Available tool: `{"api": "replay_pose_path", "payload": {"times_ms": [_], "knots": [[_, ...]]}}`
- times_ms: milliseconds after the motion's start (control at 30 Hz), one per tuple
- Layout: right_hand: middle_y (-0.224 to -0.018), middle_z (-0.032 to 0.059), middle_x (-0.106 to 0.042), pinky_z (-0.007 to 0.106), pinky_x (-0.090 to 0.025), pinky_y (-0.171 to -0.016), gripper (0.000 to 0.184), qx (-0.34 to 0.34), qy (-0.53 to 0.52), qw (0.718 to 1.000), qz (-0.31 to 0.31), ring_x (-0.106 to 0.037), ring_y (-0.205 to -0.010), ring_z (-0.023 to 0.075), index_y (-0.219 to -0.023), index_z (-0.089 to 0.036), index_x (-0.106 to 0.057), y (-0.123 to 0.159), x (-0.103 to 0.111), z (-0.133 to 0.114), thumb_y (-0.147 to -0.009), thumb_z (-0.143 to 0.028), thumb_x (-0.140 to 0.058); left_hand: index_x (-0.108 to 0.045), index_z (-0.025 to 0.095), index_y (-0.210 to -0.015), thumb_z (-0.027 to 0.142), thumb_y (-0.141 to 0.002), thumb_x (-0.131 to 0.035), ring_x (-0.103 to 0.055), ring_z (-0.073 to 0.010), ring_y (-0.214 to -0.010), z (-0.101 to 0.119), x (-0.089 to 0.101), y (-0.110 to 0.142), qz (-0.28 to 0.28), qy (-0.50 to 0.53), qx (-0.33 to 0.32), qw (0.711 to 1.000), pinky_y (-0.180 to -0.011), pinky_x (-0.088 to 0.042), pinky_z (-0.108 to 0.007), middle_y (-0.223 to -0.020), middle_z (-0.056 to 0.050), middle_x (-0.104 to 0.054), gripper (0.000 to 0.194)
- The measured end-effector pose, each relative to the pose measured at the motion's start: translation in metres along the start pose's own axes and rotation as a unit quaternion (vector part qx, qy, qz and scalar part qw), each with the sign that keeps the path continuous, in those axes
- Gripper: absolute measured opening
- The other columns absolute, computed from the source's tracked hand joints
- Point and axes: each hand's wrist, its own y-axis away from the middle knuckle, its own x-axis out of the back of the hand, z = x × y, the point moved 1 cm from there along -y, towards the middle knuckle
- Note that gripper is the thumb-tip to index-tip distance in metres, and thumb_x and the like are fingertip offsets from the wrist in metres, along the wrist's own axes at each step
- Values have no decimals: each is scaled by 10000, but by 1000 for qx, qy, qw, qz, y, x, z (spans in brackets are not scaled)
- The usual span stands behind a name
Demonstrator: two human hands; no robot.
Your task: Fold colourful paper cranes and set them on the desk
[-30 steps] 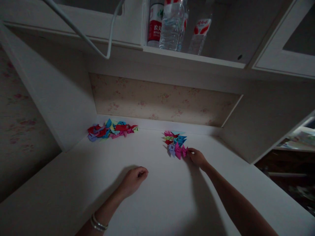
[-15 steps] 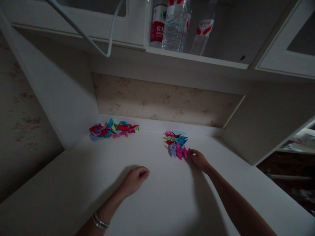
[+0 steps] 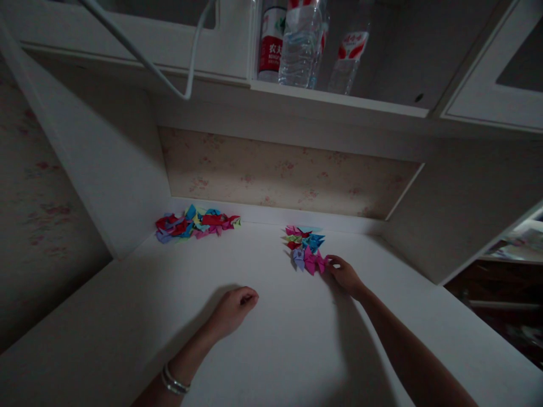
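Observation:
At the right end of a small group of folded paper cranes, my right hand [image 3: 343,275] pinches the edge of a pink paper crane [image 3: 320,262]. Another pink crane [image 3: 310,261] and a lilac crane [image 3: 298,258] sit directly left of it. Behind them are blue [image 3: 313,242], red, green and pink ones set close together. My left hand [image 3: 234,307] rests over the white desk with its fingers curled together and nothing visible in them. Farther left, a heap of mixed-colour paper cranes [image 3: 195,223] lies against the back edge.
The white desk [image 3: 271,350] has a side panel [image 3: 114,169] on each side. Overhead, a shelf [image 3: 339,100] holds several plastic bottles [image 3: 299,51]. A white cable or tube [image 3: 139,53] hangs in front of the upper left cabinet.
Almost nothing differs. The view has shifted very slightly; my right hand stays at the pink crane and my left hand keeps its place.

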Motion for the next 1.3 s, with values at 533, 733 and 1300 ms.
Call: {"api": "replay_pose_path", "payload": {"times_ms": [533,733,1300], "knots": [[-687,8,-575,254,-412,-514,387,46,-115,991,-45,-504,-539,143,-929,-196,-605,123,-27,-83,-853,-550,-469,-685,155,-854,386,-801,-500,-600,-172,-747,-2,-1,2,0,20,3,1000,-672,-432,-250,-810,-38,-692,301],[-661,-5,-611,248,-399,-505,343,82,-181,966,-167,-529,-538,144,-894,-198,-633,142,-123,-147,-865,-503,-478,-675,156,-859,338,-814,-473,-586,-167,-713,-7,-1,0,7,24,-11,1000,-669,-429,-254,-763,-19,-673,275],[-972,32,-689,295,-474,-804,262,197,-147,954,-169,-634,-879,184,-1049,-230,-613,164,-137,-165,-935,-345,-407,-678,157,-870,217,-775,-468,-611,-185,-806,-10,-1,-1,-2,5,-36,999,-739,-443,-258,-855,-40,-699,237]]}}
